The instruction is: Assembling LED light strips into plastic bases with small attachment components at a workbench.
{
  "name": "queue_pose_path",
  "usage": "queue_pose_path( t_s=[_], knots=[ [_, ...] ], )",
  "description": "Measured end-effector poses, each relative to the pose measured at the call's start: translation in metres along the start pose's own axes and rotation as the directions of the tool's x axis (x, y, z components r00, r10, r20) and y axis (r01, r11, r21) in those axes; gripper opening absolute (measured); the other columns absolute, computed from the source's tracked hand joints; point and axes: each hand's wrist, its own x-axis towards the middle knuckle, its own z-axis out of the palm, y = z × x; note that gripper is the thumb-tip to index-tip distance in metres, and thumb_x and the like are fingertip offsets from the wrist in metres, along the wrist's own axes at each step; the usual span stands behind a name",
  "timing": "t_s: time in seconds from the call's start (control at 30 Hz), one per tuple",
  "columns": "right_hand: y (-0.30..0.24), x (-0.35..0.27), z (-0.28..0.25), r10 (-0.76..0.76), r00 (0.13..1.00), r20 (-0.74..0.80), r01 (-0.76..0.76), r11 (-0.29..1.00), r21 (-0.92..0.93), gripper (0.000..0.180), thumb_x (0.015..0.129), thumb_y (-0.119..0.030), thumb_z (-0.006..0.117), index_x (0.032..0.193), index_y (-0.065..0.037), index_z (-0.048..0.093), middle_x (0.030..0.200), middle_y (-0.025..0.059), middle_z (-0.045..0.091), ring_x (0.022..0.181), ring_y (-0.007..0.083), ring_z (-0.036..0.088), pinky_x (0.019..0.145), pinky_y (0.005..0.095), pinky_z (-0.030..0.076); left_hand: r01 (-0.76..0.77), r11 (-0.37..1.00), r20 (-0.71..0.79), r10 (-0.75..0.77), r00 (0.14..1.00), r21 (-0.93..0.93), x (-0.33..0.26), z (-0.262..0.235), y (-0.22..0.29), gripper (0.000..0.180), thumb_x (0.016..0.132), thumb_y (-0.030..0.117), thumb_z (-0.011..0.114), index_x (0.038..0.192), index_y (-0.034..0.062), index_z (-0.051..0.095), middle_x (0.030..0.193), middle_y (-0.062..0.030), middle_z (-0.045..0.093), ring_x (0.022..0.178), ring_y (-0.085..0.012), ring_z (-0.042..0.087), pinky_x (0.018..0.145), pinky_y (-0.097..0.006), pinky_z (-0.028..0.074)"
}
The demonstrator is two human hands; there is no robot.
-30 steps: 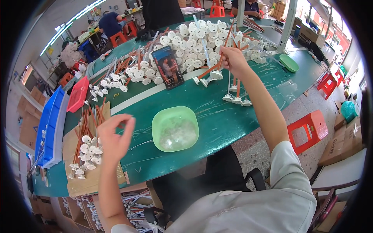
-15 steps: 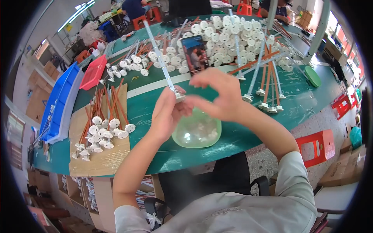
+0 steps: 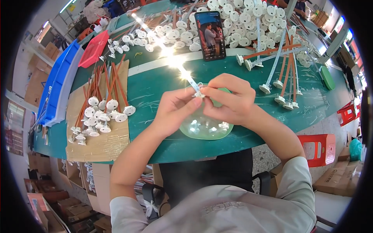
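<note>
- While both my hands meet over the green bowl (image 3: 217, 134), my left hand (image 3: 176, 110) is closed, pinching the white cap (image 3: 199, 94) at the near end of a long clear rod (image 3: 167, 48); my right hand (image 3: 229, 99) is closed on the same cap from the other side, fingertips touching those of the left
- The rod runs up and to the left from my fingers, tilted above the bench (image 3: 149, 87); it glares brightly along its middle, so its surface there is washed out
- The bowl lies on the bench just under my hands, near its front edge; small pale bits lie inside it, too blurred to tell apart
- To my left a cardboard sheet (image 3: 99, 145) lies on the bench with a bundle of brown rods (image 3: 107, 83) on it, their white round caps (image 3: 105, 114) bunched at the near end
- Behind my hands a phone (image 3: 210, 35) stands propped, its screen lit; around it lies a heap of white discs (image 3: 233, 23)
- To my right, more rods with caps (image 3: 285, 83) lie fanned on the bench, some clear, some brown
- At the far left edge sit a blue bin (image 3: 58, 83) and a red basket (image 3: 93, 48); a red stool (image 3: 320, 149) stands on the floor to the right
</note>
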Motion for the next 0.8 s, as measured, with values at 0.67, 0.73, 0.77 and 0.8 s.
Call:
queue_pose_path(
  t_s=[0.67, 0.73, 0.77, 0.8],
  knots=[
    [0.007, 0.0, -0.004, 0.367, 0.895, 0.255, -0.369, 0.929, -0.041, 0.02, 0.076, -0.003, 0.075, 0.095, 0.001, 0.071, 0.086, 0.0131, 0.068, 0.071, 0.0242, 0.067, 0.057, 0.0305, 0.054, -0.068, 0.998, -0.266, 0.07, 0.961, 0.017, 0.007, -0.023, 0.011, 0.035, 0.089, 0.002, 0.069, 0.122, -0.0047, 0.062, 0.115, -0.0128, 0.068, 0.106, -0.0201, 0.065, 0.092, -0.033, 0.052],
    [0.012, -0.008, -0.008, 0.326, 0.709, 0.625, -0.414, 0.91, -0.006, 0.017, 0.078, -0.007, 0.072, 0.093, 0.002, 0.069, 0.086, 0.0148, 0.067, 0.072, 0.0281, 0.067, 0.061, 0.0336, 0.055, -0.12, 0.99, -0.338, 0.138, 0.931, 0.073, 0.01, -0.026, 0.01, 0.033, 0.085, -0.004, 0.072, 0.116, -0.0037, 0.063, 0.115, -0.0122, 0.067, 0.102, -0.0183, 0.065, 0.09, -0.033, 0.053],
    [0.012, -0.013, -0.006, 0.326, 0.709, 0.626, -0.413, 0.911, -0.007, 0.017, 0.078, -0.007, 0.072, 0.093, 0.002, 0.069, 0.086, 0.0148, 0.067, 0.072, 0.0281, 0.067, 0.061, 0.0336, 0.055, -0.122, 0.99, -0.338, 0.139, 0.931, 0.072, 0.01, -0.025, 0.01, 0.033, 0.085, -0.004, 0.072, 0.116, -0.0037, 0.063, 0.115, -0.0122, 0.067, 0.102, -0.0183, 0.065, 0.09, -0.033, 0.053],
    [0.009, -0.019, -0.003, 0.297, 0.696, 0.654, -0.385, 0.923, -0.01, 0.017, 0.079, -0.007, 0.071, 0.092, 0.003, 0.069, 0.086, 0.015, 0.066, 0.072, 0.0292, 0.066, 0.064, 0.035, 0.055, -0.107, 0.992, -0.325, 0.123, 0.938, 0.065, 0.01, -0.023, 0.01, 0.033, 0.085, -0.003, 0.073, 0.116, -0.0032, 0.064, 0.114, -0.012, 0.068, 0.1, -0.0172, 0.065, 0.09, -0.032, 0.053]
  ],
)
